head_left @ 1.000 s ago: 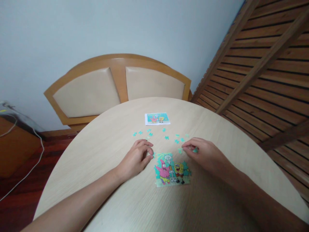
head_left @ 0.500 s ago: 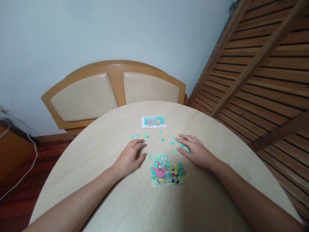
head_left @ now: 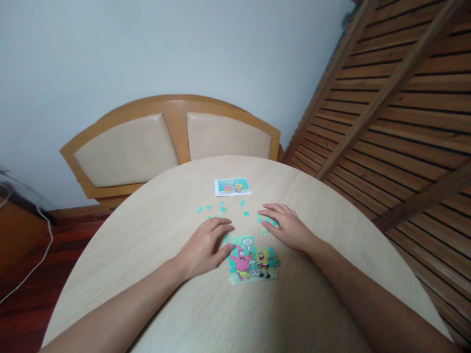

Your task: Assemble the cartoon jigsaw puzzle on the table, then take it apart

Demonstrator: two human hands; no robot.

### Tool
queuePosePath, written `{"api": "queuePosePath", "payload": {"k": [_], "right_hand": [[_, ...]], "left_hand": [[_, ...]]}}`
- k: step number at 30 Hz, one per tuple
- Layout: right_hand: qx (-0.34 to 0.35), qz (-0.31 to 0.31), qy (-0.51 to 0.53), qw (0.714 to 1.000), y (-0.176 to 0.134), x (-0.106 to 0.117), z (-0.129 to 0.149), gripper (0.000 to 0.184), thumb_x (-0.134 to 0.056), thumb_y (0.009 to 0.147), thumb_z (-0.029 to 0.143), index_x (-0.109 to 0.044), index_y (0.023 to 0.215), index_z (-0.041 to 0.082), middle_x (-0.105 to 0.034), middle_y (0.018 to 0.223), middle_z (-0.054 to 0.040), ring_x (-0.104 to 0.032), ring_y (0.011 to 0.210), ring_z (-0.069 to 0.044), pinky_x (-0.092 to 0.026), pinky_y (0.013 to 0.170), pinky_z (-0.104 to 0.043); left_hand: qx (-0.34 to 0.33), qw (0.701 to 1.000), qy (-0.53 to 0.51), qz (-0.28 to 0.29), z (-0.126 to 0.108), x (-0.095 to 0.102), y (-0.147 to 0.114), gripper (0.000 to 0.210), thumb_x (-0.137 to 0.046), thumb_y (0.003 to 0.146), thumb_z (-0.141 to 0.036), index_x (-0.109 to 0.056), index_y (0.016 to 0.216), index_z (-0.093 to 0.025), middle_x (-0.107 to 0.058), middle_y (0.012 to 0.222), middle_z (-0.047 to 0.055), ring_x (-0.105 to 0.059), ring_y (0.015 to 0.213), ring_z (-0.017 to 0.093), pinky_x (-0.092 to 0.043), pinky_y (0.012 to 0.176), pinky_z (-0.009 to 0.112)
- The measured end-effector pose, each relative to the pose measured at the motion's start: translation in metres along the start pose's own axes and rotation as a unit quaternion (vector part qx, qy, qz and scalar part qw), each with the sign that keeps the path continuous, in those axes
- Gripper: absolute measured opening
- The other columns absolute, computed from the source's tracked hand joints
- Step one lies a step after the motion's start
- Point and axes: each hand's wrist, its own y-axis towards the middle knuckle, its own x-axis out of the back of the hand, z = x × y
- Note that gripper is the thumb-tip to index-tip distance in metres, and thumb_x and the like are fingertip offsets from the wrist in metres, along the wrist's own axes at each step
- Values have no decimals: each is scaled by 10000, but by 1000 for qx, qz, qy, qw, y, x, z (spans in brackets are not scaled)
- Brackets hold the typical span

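A partly joined jigsaw puzzle [head_left: 253,262] with a pink, a pale and a yellow cartoon figure lies on the table in front of me. My left hand [head_left: 204,247] is at its upper left edge, fingers apart, the thumb reaching to the puzzle's border. My right hand [head_left: 289,226] hovers over or rests on several loose turquoise pieces to the upper right, its fingers spread; some pieces are partly hidden under it. Between the hands lies a loose puzzle piece [head_left: 246,214]. More loose pieces [head_left: 208,207] are scattered beyond my left hand.
A picture card [head_left: 233,187] with similar cartoon figures lies farther back on the round wooden table [head_left: 176,323]. Behind the table stands a padded wooden chair back [head_left: 184,105] against the wall. A slatted wooden structure [head_left: 397,122] rises on the right; a white cable [head_left: 49,240] hangs at left.
My left hand has moved right and slightly down, to the puzzle's upper left edge. My right hand has shifted left over the loose pieces. The view has shifted slightly.
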Motion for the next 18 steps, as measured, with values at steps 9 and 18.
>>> {"api": "queuePosePath", "payload": {"k": [9,18], "right_hand": [[-7,-30,70,997,-2,-1,12,264,-604,910,296,-736,1131,236,-695,1188,-97,-608,1138,-269,-455,1021,-456],[-17,-21,71,997,-3,1,15,122,-649,879,294,-722,945,223,-685,1137,-91,-609,1100,-263,-446,998,-460]], "left_hand": [[-26,999,4,35,-11,1,-3,447,-623,937,-429,-515,1316,-218,-586,1317,129,-566,1204,291,-473,1040,500],[-20,999,7,36,-5,-2,-3,367,-634,921,-363,-559,1247,-213,-594,1299,121,-572,1185,290,-486,1023,496]]}}
